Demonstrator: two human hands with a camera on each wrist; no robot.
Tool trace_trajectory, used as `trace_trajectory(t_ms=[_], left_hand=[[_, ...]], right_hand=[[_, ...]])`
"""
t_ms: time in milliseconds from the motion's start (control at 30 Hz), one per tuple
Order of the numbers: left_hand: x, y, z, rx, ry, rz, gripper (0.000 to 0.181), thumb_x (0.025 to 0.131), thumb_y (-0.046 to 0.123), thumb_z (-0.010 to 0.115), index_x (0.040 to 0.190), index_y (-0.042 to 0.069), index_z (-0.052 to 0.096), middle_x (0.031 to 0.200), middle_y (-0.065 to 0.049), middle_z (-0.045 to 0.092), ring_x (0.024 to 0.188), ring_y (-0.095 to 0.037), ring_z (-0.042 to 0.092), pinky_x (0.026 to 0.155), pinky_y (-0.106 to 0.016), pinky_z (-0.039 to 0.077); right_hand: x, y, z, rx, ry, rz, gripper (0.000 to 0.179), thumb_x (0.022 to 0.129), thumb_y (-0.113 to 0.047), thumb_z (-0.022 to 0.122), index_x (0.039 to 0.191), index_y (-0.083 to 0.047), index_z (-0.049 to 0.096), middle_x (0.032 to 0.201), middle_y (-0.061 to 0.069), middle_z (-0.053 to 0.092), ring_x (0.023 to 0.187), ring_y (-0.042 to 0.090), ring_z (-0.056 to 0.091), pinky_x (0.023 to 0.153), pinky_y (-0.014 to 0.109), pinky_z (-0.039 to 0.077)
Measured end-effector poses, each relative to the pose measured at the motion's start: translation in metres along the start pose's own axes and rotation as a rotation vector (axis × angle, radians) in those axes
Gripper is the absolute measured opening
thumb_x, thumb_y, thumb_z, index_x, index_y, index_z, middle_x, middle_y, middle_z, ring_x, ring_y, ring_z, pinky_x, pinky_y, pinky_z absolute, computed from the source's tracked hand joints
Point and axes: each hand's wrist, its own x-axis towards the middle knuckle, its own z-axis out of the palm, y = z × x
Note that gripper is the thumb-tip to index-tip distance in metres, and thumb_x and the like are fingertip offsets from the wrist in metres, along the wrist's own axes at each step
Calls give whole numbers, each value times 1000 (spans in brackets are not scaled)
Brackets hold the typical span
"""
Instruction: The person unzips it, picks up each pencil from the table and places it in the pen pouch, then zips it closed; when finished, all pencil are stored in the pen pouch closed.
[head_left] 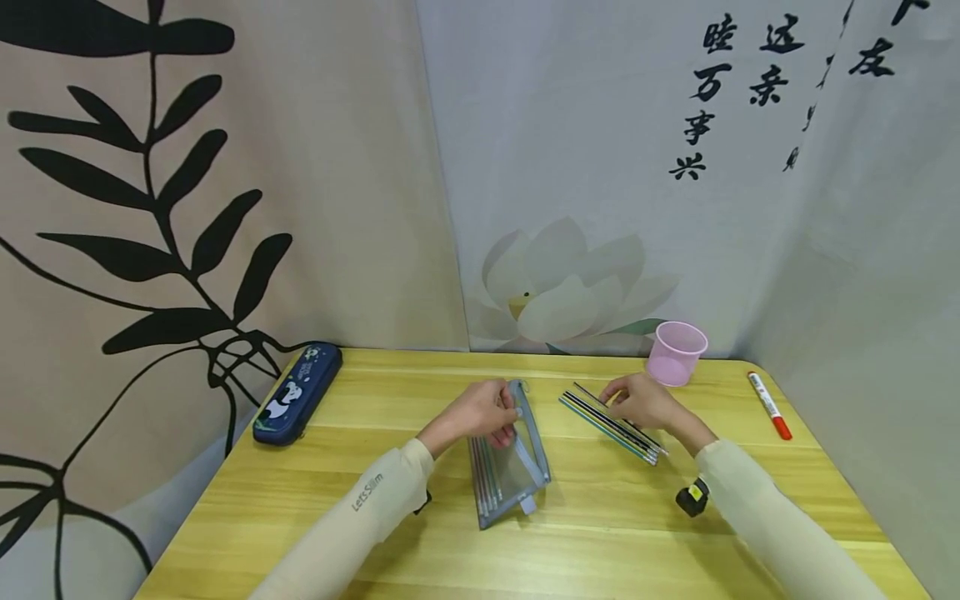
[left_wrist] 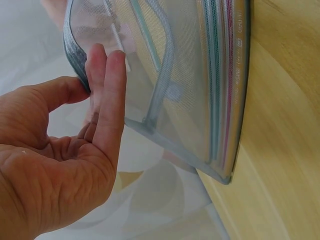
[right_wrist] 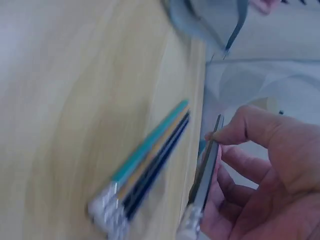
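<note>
My left hand (head_left: 483, 412) pinches the upper edge of a grey mesh zip pouch (head_left: 517, 475), thumb against fingers. The pouch is tilted up off the wooden table, and several pencils (left_wrist: 215, 100) show through its mesh along one side. To the right, my right hand (head_left: 641, 402) pinches a dark pencil (right_wrist: 206, 172) between thumb and fingers, its silvery end pointing toward me. Beside that hand lie several more pencils (head_left: 603, 425), blue and dark, side by side on the table with silvery ends. My curled right fingers partly hide the held pencil.
A pink cup (head_left: 677, 354) stands at the back, just beyond my right hand. Near the right edge lies a white marker with a red cap (head_left: 770, 406). A dark blue panda pencil case (head_left: 298, 393) sits at the left edge. Printed curtains hang behind the table (head_left: 592, 542).
</note>
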Motion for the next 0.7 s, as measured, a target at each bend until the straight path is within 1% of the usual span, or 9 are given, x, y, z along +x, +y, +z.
trace_trajectory(t_ms=[67, 167, 300, 467, 567, 700], left_hand=[[0, 0, -1, -1, -1, -2, 11, 103, 11, 64, 100, 2, 57, 76, -13, 73, 60, -21, 74, 73, -55, 68], [0, -1, 0, -9, -3, -1, 11, 103, 11, 64, 101, 2, 57, 76, -13, 73, 60, -22, 74, 74, -56, 68], [0, -1, 0, -17, 1, 5, 11, 103, 10, 64, 100, 2, 57, 76, -13, 73, 59, -22, 73, 74, -57, 68], [1, -1, 2, -12, 5, 11, 9, 103, 8, 63, 100, 2, 57, 76, -14, 72, 60, -23, 74, 72, -56, 68], [1, 0, 3, -8, 3, 11, 8, 102, 7, 63, 99, 2, 57, 76, -14, 72, 60, -24, 74, 71, -55, 68], [1, 1, 4, 0, 5, 4, 8, 102, 7, 63, 99, 2, 58, 76, -14, 72, 60, -23, 74, 69, -51, 69]], right_hand=[[-3, -8, 3, 92, -51, 0, 31, 86, -6, 69, 117, -1, 74, 83, 2, 67, 61, 12, 54, 50, 26, 51], [-6, -18, 9, 230, -133, 14, 36, 90, -8, 67, 124, 1, 70, 85, 0, 62, 68, 14, 54, 55, 29, 52], [-10, -29, 19, 392, -212, 48, 40, 93, -9, 65, 131, 4, 64, 83, -3, 57, 73, 12, 51, 59, 26, 50], [-12, -39, 35, 539, -244, 82, 42, 92, -9, 64, 131, 5, 60, 80, -5, 56, 73, 10, 52, 59, 25, 51], [-13, -45, 45, 590, -247, 99, 41, 92, -9, 64, 130, 5, 58, 80, -5, 60, 71, 9, 55, 59, 24, 54], [-13, -50, 57, 637, -236, 136, 37, 91, -10, 64, 126, 2, 60, 84, -5, 63, 71, 9, 58, 58, 24, 56]])
